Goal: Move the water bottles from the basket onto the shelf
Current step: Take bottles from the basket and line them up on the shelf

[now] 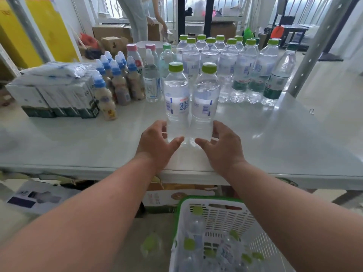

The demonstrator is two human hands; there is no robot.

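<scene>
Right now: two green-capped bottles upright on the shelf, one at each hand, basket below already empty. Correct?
Not quite. The head view shows the basket still holding several green-capped bottles. The rest stands: left bottle at the left hand, right bottle at the right hand, upright on the shelf.

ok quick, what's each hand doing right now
Left hand: curled around the left bottle.
Right hand: curled around the right bottle.

Two hands (157, 142), two front bottles (176, 99), one basket (216, 205).
</scene>
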